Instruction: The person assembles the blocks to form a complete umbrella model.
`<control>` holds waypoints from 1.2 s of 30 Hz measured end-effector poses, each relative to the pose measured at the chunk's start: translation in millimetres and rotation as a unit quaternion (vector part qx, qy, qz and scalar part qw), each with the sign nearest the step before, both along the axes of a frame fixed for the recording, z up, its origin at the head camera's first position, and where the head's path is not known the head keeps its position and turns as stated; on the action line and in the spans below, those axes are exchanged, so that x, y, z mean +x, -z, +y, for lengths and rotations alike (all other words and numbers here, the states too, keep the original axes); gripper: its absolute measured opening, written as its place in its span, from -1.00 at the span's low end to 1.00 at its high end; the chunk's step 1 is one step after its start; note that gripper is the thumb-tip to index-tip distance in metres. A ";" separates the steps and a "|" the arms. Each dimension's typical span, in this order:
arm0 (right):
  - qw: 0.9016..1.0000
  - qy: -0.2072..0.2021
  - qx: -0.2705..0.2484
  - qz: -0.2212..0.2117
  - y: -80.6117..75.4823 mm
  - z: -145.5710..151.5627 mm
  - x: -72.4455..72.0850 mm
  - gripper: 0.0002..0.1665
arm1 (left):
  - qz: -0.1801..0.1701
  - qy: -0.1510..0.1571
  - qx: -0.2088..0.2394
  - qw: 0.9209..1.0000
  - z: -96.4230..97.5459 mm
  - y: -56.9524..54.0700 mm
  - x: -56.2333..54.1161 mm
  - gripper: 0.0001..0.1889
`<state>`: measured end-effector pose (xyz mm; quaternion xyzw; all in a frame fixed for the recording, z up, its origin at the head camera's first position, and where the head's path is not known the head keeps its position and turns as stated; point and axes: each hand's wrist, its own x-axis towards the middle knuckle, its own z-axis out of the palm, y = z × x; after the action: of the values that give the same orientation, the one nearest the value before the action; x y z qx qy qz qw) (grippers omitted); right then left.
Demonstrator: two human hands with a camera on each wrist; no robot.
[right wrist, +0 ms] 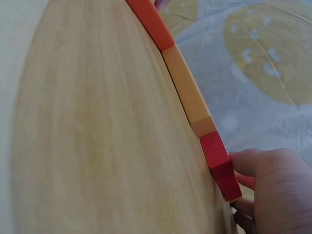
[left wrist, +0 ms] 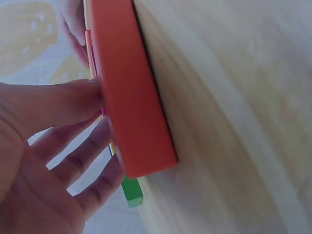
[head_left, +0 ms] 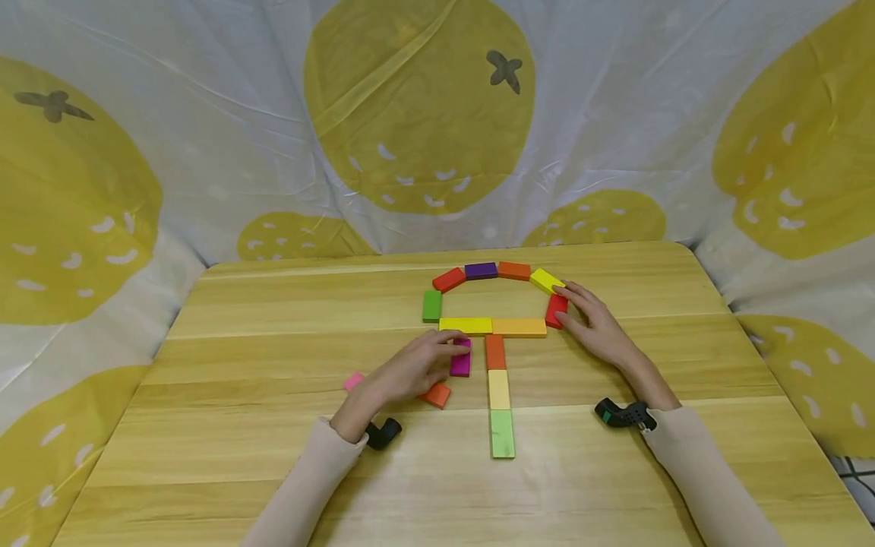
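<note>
My left hand (head_left: 410, 365) pinches a magenta block (head_left: 462, 363) with its fingers over the far end and its thumb at the near left side. That block lies left of an upright column made of an orange block (head_left: 495, 352), a cream block (head_left: 499, 390) and a light green block (head_left: 502, 434). In the left wrist view, an orange-red block (left wrist: 131, 92) hides part of the grip. My right hand (head_left: 601, 330) touches a red block (head_left: 556, 310) with its thumb, fingers loosely extended, the index fingertip by the yellow block (head_left: 545, 280).
A red block (head_left: 449, 279), purple block (head_left: 481, 270), orange block (head_left: 514, 271) and green block (head_left: 432, 306) continue the arch. Beneath lie a yellow block (head_left: 465, 326) and a light orange block (head_left: 519, 327). A pink block (head_left: 353, 381) lies by my left wrist on the wooden table (head_left: 273, 327).
</note>
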<state>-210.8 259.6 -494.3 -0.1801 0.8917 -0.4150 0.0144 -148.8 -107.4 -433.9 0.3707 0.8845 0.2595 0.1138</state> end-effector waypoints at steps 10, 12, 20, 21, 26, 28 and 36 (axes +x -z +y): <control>1.000 0.002 0.000 -0.002 0.5 0.5 0.2 -0.36 | 0.021 -0.019 0.014 0.999 -0.2 -3.0 3.6 -0.61; 1.000 0.001 0.000 -0.004 0.4 0.4 -0.1 -0.36 | 0.027 -0.019 0.015 0.999 -0.2 -2.8 3.6 -0.61; 1.000 0.002 0.007 -0.013 0.5 0.8 -1.4 -0.34 | 0.027 -0.035 0.014 0.999 -2.0 -1.8 2.4 -0.66; 1.000 0.002 0.008 -0.013 0.5 0.9 -1.5 -0.34 | 0.026 -0.037 0.015 0.999 -2.2 -1.6 2.1 -0.67; 1.000 0.002 0.009 -0.013 0.1 0.8 -1.7 -0.34 | 0.026 -0.036 0.019 0.999 -2.5 -0.4 0.7 -0.70; 1.000 0.003 0.009 -0.013 0.1 0.8 -1.6 -0.34 | 0.026 -0.032 0.020 0.999 -2.4 0.4 -0.2 -0.71; 1.000 0.001 0.008 -0.009 2.2 0.9 -2.2 -0.34 | -0.005 -0.026 0.024 0.999 -4.3 2.6 -1.7 -0.72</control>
<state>-213.1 260.5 -496.5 -0.1753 0.8950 -0.4096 0.0235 -150.5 -111.8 -436.5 0.3492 0.8866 0.2854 0.1029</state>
